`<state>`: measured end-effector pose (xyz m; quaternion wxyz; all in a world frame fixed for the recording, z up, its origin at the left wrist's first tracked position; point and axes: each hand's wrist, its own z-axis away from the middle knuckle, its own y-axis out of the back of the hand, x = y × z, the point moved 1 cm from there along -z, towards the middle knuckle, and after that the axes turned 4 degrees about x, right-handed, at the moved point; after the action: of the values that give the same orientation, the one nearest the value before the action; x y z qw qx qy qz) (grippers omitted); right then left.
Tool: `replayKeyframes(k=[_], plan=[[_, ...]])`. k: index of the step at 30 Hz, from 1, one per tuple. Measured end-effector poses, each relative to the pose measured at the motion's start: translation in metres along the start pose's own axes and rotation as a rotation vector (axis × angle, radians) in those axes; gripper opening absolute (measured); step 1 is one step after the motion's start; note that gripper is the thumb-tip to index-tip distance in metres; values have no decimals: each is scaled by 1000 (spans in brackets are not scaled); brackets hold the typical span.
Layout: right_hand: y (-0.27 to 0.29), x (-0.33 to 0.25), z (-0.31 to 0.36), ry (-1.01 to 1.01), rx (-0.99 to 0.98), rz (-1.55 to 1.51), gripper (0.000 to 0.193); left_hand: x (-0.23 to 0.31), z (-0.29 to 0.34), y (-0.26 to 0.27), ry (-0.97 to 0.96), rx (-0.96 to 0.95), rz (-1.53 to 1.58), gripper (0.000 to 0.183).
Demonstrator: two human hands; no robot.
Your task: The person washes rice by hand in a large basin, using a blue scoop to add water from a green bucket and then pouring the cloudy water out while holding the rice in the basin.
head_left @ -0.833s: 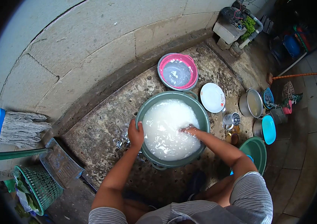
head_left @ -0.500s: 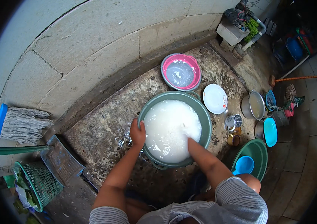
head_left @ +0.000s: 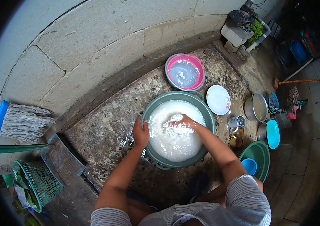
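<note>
A wet, stained concrete floor [head_left: 103, 132] carries everything. On it sits a large green basin [head_left: 178, 130] of milky water, with a pink basin [head_left: 184, 72] just beyond it and a white plate [head_left: 218, 100] to its right. Metal pots [head_left: 256, 106] stand farther right, and a green basket [head_left: 41, 180] lies at near left.

I take the big basin [head_left: 178, 130] as landmark: my left hand [head_left: 140, 132] sits on its left rim, my right hand [head_left: 184, 122] inside it. Behind it stands 1 smaller basin [head_left: 185, 72]; to its right, 1 plate [head_left: 218, 99]; far left, a mop [head_left: 18, 121].
</note>
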<state>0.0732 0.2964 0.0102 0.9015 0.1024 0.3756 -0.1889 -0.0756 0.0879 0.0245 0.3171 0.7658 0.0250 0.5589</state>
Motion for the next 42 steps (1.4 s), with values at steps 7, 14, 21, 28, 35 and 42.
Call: replayKeyframes(k=[7, 14, 21, 28, 35, 42], plan=[[18, -16, -7, 410, 221, 649, 40, -2, -2, 0, -12, -7, 28, 17], [-16, -5, -31, -47, -302, 312, 69, -3, 0, -3, -45, 0, 90, 15], [-51, 30, -13, -135, -431, -421, 63, -3, 1, 0, 9, -11, 42, 16], [-75, 43, 18, -103, -656, -895, 56, -4, 1, -1, 19, -41, 20, 18], [-47, -35, 51, -201, -430, 156, 59, -15, 2, 9, 3, -16, -18, 20], [-25, -6, 43, -131, 86, -111, 54, -2, 1, 2, -45, 33, -11, 20]])
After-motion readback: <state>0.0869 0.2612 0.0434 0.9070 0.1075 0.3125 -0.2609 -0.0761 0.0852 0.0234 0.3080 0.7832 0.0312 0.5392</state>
